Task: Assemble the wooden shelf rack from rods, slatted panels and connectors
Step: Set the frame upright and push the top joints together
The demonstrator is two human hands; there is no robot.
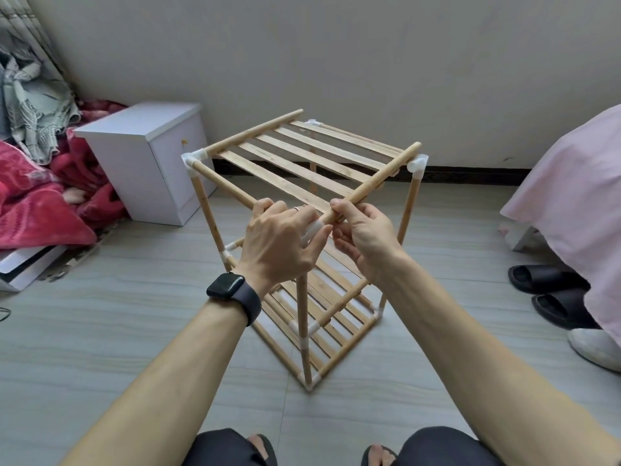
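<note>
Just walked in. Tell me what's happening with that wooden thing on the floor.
A person is assembling a wooden shelf rack that stands on the tiled floor. The left hand holds a white corner connector at the near top corner, and the right hand grips the end of the top slatted panel's side rod, bringing it to that connector. The rod's far end lies on top of the connector there, not seated. A lower slatted panel is already fitted.
</note>
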